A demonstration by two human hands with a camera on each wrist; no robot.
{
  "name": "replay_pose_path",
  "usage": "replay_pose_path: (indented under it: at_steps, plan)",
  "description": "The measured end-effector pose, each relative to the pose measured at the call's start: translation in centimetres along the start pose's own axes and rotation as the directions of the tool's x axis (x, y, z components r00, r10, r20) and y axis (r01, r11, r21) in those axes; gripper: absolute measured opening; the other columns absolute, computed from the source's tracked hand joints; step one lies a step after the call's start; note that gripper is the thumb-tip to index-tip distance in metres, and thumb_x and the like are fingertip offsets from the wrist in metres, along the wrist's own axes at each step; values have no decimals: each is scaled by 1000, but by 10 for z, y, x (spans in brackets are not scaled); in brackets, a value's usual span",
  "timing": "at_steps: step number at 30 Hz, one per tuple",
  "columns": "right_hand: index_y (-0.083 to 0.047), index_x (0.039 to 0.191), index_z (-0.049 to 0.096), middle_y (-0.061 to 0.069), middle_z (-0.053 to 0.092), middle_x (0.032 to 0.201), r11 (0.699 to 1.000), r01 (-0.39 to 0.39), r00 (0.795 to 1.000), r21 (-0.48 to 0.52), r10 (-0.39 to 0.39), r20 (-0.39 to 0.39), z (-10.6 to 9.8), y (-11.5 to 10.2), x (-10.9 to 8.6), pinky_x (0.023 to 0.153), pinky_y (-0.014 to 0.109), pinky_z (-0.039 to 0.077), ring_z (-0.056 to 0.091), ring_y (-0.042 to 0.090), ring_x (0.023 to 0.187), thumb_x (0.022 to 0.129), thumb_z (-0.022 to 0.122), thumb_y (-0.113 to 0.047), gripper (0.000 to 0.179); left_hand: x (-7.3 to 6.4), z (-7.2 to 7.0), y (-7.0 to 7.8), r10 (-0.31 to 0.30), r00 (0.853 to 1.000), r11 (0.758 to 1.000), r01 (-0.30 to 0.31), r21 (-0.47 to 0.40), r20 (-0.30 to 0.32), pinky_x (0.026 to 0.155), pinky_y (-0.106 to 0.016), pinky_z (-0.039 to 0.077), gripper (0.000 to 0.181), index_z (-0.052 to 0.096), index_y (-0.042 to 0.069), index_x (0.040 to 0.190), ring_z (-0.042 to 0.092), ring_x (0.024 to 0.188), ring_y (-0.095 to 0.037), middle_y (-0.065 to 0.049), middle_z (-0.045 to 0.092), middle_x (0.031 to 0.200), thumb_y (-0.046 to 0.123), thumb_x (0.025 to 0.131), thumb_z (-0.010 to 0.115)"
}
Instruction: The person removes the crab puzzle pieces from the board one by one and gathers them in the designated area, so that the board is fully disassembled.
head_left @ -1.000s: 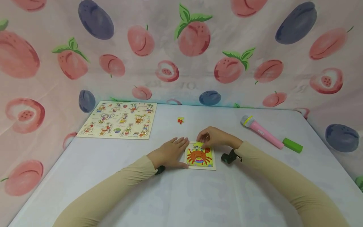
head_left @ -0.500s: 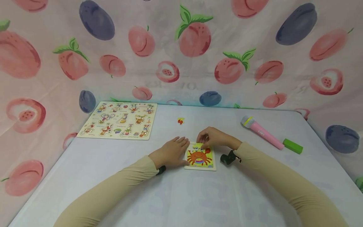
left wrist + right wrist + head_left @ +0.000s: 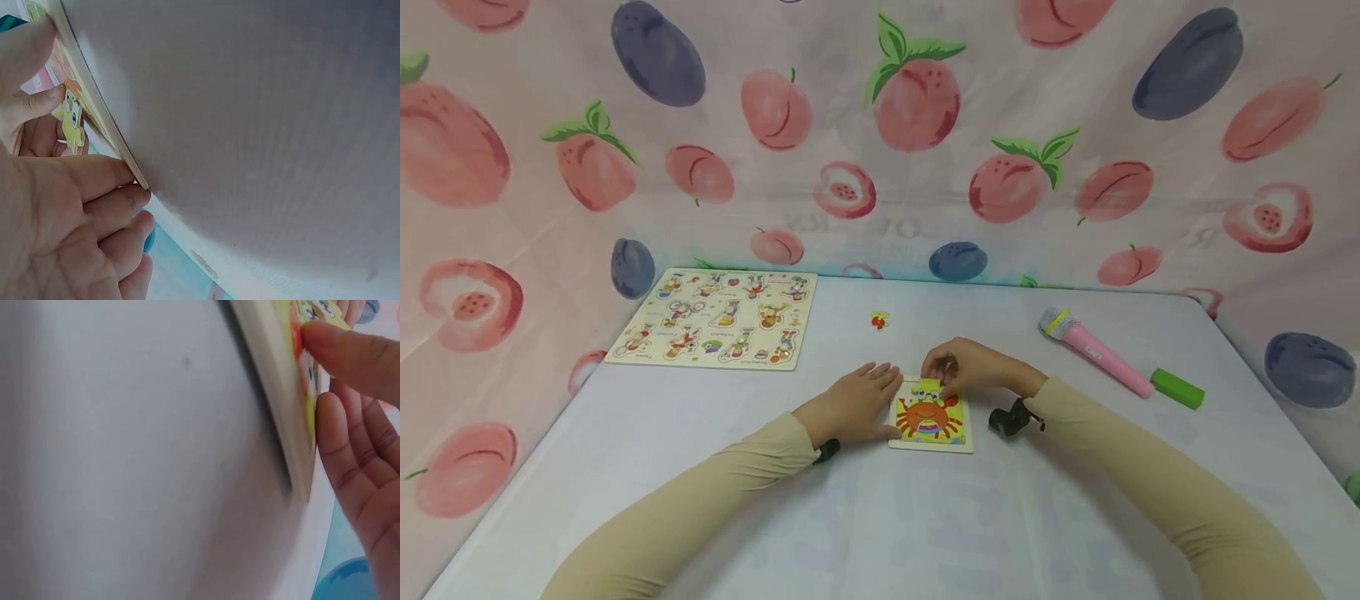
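Observation:
A small crab jigsaw puzzle (image 3: pixel 928 421) in a pale wooden frame lies flat on the table between the hands. My left hand (image 3: pixel 848 406) rests at the frame's left side, thumb and fingers spread along the edge; in the left wrist view its fingertips (image 3: pixel 134 190) touch the frame's corner. With thumb and fingers, my right hand (image 3: pixel 976 367) pinches a yellow puzzle piece (image 3: pixel 928 387) bearing the crab's eyes at the top of the picture. This piece (image 3: pixel 73 122) stands tilted over the frame in the left wrist view. Another red and yellow puzzle piece (image 3: pixel 880 320) lies beyond the frame.
A larger wooden puzzle board (image 3: pixel 722 321) with figures lies at the back left. To the right are a pink toy microphone (image 3: pixel 1097 352) and a green block (image 3: pixel 1177 388). A fruit-print cloth (image 3: pixel 880 217) hangs behind the white table.
The eye piece has shifted slightly to the right under my right hand's fingers and shows more of itself. My left hand stays at the frame's edge.

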State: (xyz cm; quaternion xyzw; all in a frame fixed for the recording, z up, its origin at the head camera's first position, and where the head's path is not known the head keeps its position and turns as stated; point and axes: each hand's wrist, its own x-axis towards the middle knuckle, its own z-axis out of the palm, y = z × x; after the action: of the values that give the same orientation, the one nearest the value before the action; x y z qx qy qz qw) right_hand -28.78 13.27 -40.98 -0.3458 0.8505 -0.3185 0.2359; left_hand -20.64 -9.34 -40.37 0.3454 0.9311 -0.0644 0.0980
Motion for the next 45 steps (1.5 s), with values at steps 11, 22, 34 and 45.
replay_pose_path:
  at_steps: [11,22,34,45]
  plan:
    - [-8,95,68,2,67,89,997,68,996,-37,-70,-51,3,1,-6,75,22,54,57,9,78,77,76,-7,20,-3,1,0,-3,1000,1000,3,8,5,119,-37,20,85,29,5,147,25,144,-24,-9,30,154,62,88,48]
    - [-8,96,69,4,66,86,993,100,991,-55,-104,-86,3,3,-7,75,25,55,57,11,77,78,76,-14,20,-4,10,2,-39,998,999,39,16,45,120,-35,17,83,19,9,151,17,147,-21,-6,19,158,62,91,43]
    - [-7,96,70,3,65,83,996,72,990,-57,-79,-120,-8,3,-5,75,22,54,56,10,76,79,75,-12,18,-6,6,4,-53,995,998,50,48,86,121,-34,15,83,13,9,152,13,147,-19,-5,13,159,61,92,38]
    - [-3,99,70,9,68,87,997,67,967,-45,-76,-244,-39,2,21,80,33,56,61,13,80,80,74,-11,22,-5,3,3,-43,996,998,40,38,82,121,-34,15,83,13,10,152,13,147,-19,-4,13,160,62,92,37]
